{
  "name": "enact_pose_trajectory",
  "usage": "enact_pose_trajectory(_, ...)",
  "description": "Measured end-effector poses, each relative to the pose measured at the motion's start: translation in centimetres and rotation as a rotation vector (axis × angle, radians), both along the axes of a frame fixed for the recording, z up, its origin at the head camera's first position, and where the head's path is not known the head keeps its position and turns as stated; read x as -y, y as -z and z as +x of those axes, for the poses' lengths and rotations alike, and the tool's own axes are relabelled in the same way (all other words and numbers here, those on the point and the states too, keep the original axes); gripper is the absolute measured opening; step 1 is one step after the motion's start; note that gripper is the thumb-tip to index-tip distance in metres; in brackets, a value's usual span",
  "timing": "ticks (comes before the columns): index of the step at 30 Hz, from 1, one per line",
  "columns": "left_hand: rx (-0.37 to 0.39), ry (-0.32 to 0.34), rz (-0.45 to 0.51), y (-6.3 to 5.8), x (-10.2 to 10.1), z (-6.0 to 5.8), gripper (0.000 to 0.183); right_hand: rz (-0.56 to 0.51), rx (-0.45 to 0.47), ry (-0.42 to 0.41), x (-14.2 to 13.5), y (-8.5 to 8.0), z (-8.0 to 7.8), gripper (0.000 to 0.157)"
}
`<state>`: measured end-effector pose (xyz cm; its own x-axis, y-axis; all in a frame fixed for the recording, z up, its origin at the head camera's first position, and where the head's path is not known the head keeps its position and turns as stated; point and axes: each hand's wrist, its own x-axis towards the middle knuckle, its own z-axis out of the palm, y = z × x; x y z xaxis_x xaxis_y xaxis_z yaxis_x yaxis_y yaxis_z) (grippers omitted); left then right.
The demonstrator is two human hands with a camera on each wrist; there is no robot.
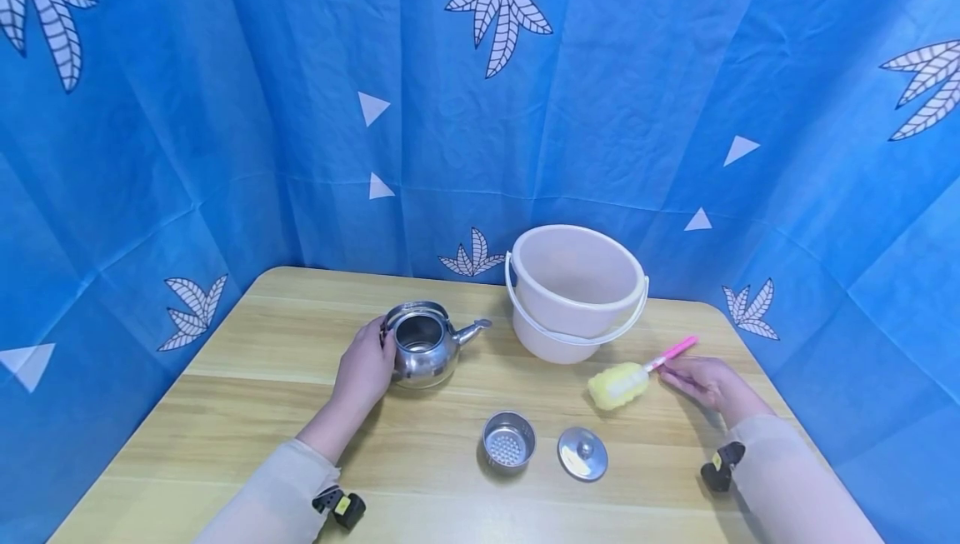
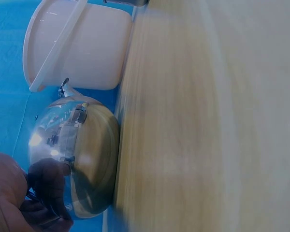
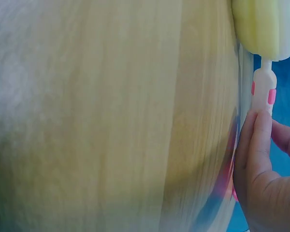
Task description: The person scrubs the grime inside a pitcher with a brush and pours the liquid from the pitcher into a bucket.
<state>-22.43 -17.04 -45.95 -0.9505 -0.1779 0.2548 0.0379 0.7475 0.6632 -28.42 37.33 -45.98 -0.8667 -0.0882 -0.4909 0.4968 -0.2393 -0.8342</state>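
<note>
A shiny stainless steel teapot (image 1: 427, 367) stands uncovered on the table, its spout pointing right. My left hand (image 1: 366, 365) grips it at the left side by the handle; in the left wrist view the curled fingers (image 2: 43, 217) lie close against the steel body (image 2: 94, 159). On the right, my right hand (image 1: 701, 381) pinches the handle of a bottle brush with a yellow and white sponge head (image 1: 619, 386). Fingers and thumb meet on its white and pink handle (image 3: 264, 94) in the right wrist view. The sponge points left, low over the table.
Behind the teapot and brush stands a white bucket (image 1: 558, 337), its handle hanging down in front. A perforated metal strainer cup (image 1: 508, 442) and a round metal lid (image 1: 582, 453) lie nearer on the wooden table (image 1: 420, 477). Blue curtain (image 1: 465, 111) surrounds the table.
</note>
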Motion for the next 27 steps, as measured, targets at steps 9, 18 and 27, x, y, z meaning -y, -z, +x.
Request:
enact_pose_trajectory(9,-0.003,-0.002,0.001,-0.17,0.01,0.06,0.046,0.061,-0.001,0.01,0.28,0.05,0.18,0.023)
enact_pose_trajectory(18,0.016,-0.001,0.0,-0.17,0.06,0.11,0.048,0.073,-0.014,0.002,0.29,0.26,0.29,0.023)
enact_pose_trajectory(27,-0.002,0.001,-0.003,-0.14,0.07,0.06,0.047,0.101,-0.017,0.005,0.22,0.07,0.5,0.014)
